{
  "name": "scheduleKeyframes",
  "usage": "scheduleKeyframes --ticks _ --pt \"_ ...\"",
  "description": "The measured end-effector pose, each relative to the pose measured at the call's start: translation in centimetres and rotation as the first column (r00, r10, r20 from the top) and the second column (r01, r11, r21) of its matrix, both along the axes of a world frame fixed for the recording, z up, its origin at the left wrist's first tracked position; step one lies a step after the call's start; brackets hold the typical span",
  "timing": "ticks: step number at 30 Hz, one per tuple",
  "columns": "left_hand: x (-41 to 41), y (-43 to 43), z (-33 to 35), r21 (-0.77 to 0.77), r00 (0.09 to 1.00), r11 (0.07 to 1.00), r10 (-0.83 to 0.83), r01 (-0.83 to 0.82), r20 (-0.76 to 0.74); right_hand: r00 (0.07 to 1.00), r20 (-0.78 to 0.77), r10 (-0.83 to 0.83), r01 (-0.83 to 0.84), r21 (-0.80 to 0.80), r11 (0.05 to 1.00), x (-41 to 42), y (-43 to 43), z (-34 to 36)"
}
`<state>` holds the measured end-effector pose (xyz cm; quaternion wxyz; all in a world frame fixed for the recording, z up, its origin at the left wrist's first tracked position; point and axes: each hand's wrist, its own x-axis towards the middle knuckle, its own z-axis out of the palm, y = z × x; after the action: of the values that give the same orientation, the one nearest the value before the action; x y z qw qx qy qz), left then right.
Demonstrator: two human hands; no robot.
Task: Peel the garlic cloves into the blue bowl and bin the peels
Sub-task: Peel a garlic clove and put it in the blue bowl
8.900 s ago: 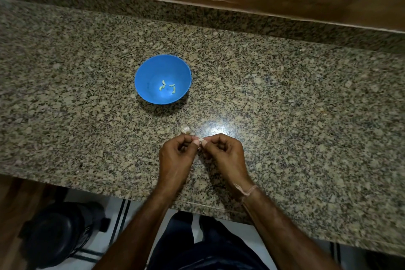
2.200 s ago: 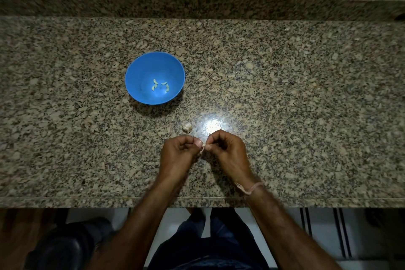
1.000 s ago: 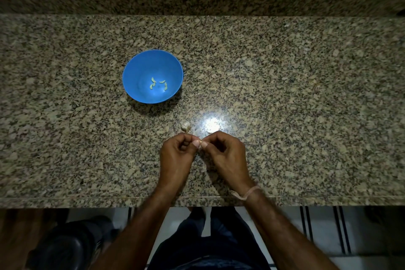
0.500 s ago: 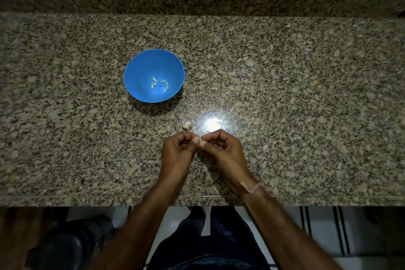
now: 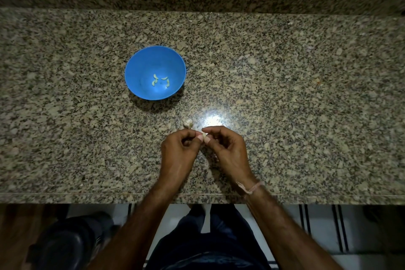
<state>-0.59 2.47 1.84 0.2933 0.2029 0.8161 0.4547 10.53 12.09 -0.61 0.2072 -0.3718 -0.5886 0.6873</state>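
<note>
A blue bowl (image 5: 140,85) stands on the granite counter with several small peeled cloves (image 5: 161,81) at its bottom. Just beyond my hands lies a pale garlic piece (image 5: 187,123) on the counter. My left hand (image 5: 178,153) and my right hand (image 5: 228,151) meet fingertip to fingertip near the counter's front edge. Between them they pinch a small pale garlic clove (image 5: 204,135), mostly hidden by the fingers.
The granite counter (image 5: 295,105) runs wide to both sides, with a raised granite ledge and wood behind. A dark round bin (image 5: 65,245) sits on the floor below the counter's front edge at lower left. A bright light reflection lies right of the garlic piece.
The hands have stayed together at the same spot, with only small finger movements on the clove. The bowl and the garlic piece have not moved.
</note>
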Motion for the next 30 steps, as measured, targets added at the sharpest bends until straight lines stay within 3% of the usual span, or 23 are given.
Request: scheduleKeyframes --ticks 20,24,30 --pt "-0.47 0.15 0.07 -0.02 0.996 0.999 -0.051 0.05 -0.068 0.999 0.005 0.035 -0.035 -0.014 0.999 -0.13 0.71 -0.34" --pt "-0.41 0.13 -0.14 0.017 1.0 0.999 -0.028 0.028 0.01 1.0 0.015 0.02 -0.02 -0.046 0.999 -0.11 0.74 -0.07" --pt "-0.27 0.01 0.06 0.071 0.996 0.997 -0.035 0.029 0.085 0.997 -0.016 -0.073 0.064 -0.322 0.945 -0.12 0.63 0.62"
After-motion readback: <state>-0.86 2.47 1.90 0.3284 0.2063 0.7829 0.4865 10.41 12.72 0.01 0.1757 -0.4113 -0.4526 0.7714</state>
